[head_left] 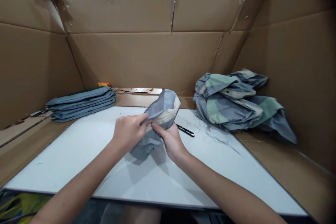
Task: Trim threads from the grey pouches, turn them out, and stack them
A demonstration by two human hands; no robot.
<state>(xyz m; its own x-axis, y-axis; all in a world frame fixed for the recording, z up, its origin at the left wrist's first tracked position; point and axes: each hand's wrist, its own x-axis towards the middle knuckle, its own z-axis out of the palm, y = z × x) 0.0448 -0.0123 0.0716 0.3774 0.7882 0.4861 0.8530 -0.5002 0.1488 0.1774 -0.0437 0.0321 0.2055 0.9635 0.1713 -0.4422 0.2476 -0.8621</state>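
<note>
A blue-grey cloth piece with a pale zipper strip (163, 106) is held up over the white tabletop (99, 140), bunched between my two hands. My left hand (130, 129) pinches the zipper edge at its left end. From the right, my right hand (170, 140) grips the same strip, thumb on top and the other fingers behind the fabric. The lower part of the cloth hangs down close to the table. Just right of my right hand lies a slim black tool (186, 130), whose exact kind I cannot make out.
Flat-folded blue-grey cloth pieces (82, 103) lie stacked at the left. A loose heap of grey and green zippered cloth (231, 103) sits at the right. Tall cardboard walls (136, 52) surround the table on the left, back and right. Thread scraps (220, 136) lie near the heap.
</note>
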